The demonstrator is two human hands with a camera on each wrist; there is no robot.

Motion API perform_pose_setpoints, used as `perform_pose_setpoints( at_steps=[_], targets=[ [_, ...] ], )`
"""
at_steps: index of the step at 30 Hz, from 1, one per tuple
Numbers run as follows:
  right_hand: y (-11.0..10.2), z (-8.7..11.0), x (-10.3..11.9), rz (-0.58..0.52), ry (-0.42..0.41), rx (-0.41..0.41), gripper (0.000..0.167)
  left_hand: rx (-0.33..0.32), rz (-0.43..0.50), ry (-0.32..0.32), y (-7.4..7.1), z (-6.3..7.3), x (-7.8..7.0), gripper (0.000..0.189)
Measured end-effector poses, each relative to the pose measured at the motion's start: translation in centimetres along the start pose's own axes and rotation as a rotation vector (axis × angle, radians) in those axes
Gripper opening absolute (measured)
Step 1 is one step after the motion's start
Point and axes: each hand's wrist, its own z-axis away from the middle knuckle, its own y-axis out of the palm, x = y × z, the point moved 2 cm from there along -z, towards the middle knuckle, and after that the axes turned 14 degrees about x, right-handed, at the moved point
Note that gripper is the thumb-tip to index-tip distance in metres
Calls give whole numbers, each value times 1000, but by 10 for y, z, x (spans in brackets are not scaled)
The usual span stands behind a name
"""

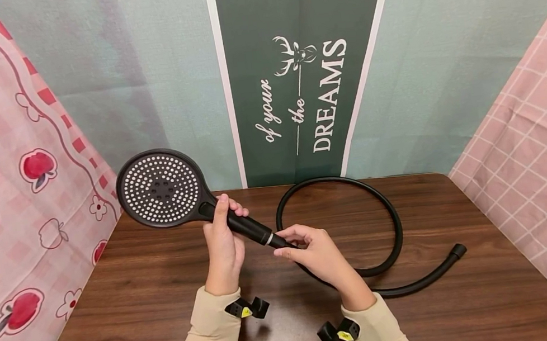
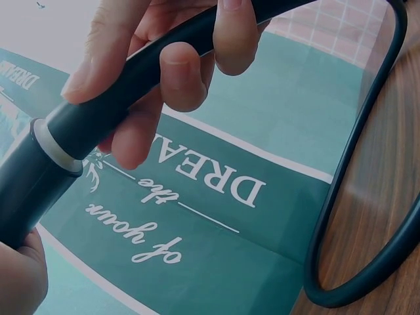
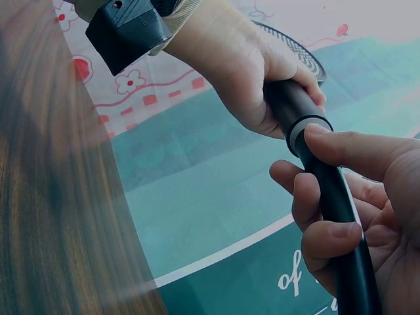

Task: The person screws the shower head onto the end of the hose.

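A black handheld shower head [image 1: 161,189] with pale nozzles is held up over the table's left half, its face toward the head camera. My left hand [image 1: 224,242] grips its handle [image 1: 249,225], the thumb lying along the top near the head. At the handle's lower end, my right hand [image 1: 315,253] holds the end fitting of a black shower hose [image 1: 395,218] between thumb and fingers. A pale ring [image 3: 308,131] shows where fitting and handle meet, and the right thumb tip lies right beside it. The hose loops over the table to its other end [image 1: 459,251] at the right.
The wooden table [image 1: 133,321] meets a green and teal printed cloth [image 1: 257,26] at the back. A pink apple-print cloth [image 1: 1,224] hangs at the left, a pink checked one [image 1: 546,162] at the right. Each wrist wears a small black camera [image 1: 258,307].
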Motion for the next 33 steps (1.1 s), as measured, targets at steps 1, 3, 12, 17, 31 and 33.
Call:
perform_pose_setpoints(
  at_steps=[1, 3, 12, 17, 31, 33],
  targets=[
    [0, 0, 0, 1, 3, -1, 26, 0, 0, 0, 0, 0, 0, 10],
    [0, 0, -1, 4, 6, 0, 26, 0, 0, 0, 0, 0, 0, 10],
    [0, 0, -3, 5, 9, 10, 26, 1, 1, 1, 0, 0, 0, 10],
    [0, -1, -2, 4, 13, 12, 26, -4, 6, 4, 0, 0, 0, 9],
    [0, -2, -2, 20, -20, -3, 46, -11, 11, -10, -1, 0, 1, 9],
    [0, -2, -2, 35, -29, -17, 45, -12, 11, -12, -1, 0, 1, 9]
  ],
)
